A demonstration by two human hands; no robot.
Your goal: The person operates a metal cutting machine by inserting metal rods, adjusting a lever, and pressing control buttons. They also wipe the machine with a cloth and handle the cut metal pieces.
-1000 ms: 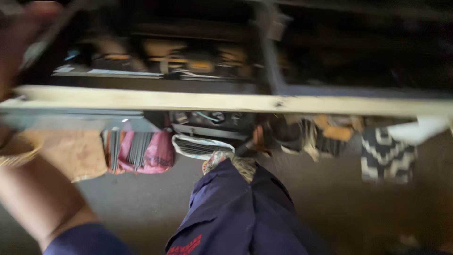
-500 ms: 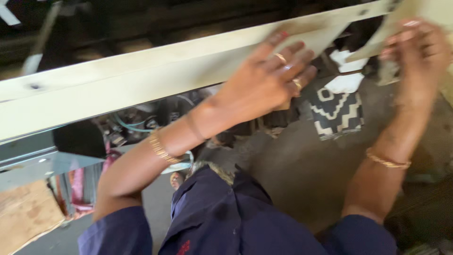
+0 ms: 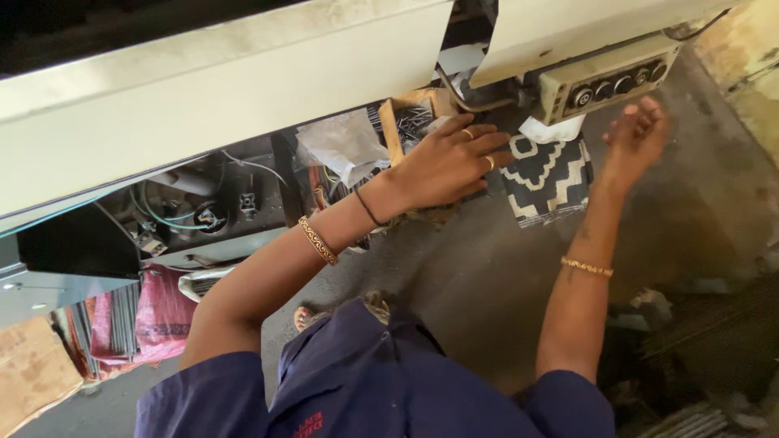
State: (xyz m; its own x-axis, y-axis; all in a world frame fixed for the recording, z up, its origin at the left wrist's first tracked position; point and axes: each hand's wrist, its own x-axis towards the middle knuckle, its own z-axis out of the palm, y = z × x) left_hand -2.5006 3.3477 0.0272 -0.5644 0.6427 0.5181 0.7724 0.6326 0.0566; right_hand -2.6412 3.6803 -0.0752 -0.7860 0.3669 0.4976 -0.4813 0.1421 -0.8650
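My left hand (image 3: pixel 450 162), with rings on two fingers, lies palm down with its fingers spread over the edge of a small wooden box (image 3: pixel 412 122) holding several dark metal parts. My right hand (image 3: pixel 637 134) hangs in the air with its fingers loosely curled, just below a cream control box (image 3: pixel 604 77) with a row of round buttons. It holds nothing. Between my hands lies a black and white patterned cloth (image 3: pixel 548 178) on the floor. A long cream machine beam (image 3: pixel 211 97) runs across above both hands.
Under the beam sit cables and small machine parts (image 3: pixel 203 215) and a clear plastic bag (image 3: pixel 345 146). A pink bag (image 3: pixel 158 316) and a cardboard sheet (image 3: pixel 32 369) lie at the lower left. The grey concrete floor (image 3: pixel 690 227) stretches to the right. My blue-clothed knee (image 3: pixel 365 373) is below.
The view has swung right and down. My left hand dropped from the beam to the wooden box. My right hand came off the beam's end and now hovers under the control box.
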